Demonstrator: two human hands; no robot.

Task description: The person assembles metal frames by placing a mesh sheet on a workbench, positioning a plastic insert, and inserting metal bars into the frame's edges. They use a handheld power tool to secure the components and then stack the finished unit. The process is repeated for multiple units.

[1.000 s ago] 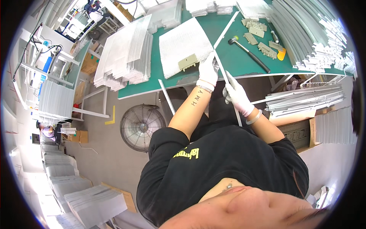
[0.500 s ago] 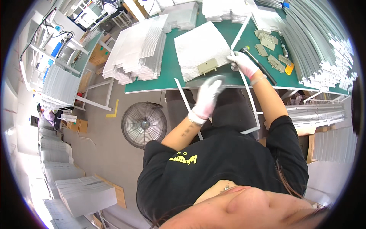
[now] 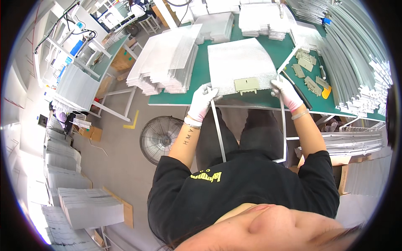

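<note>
My left hand (image 3: 204,101), in a white glove, is closed around the upper end of the left bar of a thin white frame (image 3: 218,133). The frame's right bar is gripped by my gloved right hand (image 3: 287,94). Between the two bars my lap shows, and the frame's lower corner rests near my shirt. Just beyond my hands a white mesh sheet (image 3: 238,58) lies on the green table, with a grey-green plastic clip piece (image 3: 247,85) on its near edge. From my right hand another white strip (image 3: 288,59) slants away over the table.
Stacks of mesh sheets (image 3: 161,62) stand left on the green table (image 3: 167,98). At the right lie more plastic pieces (image 3: 305,60), a black-handled tool (image 3: 302,95), an orange scraper (image 3: 326,92) and long white bars (image 3: 347,54). A floor fan (image 3: 161,140) stands at the left.
My left hand has moved up and left from over my lap and has taken hold of the left bar's end. The right hand keeps its grip on the frame. The whole view has shifted slightly.
</note>
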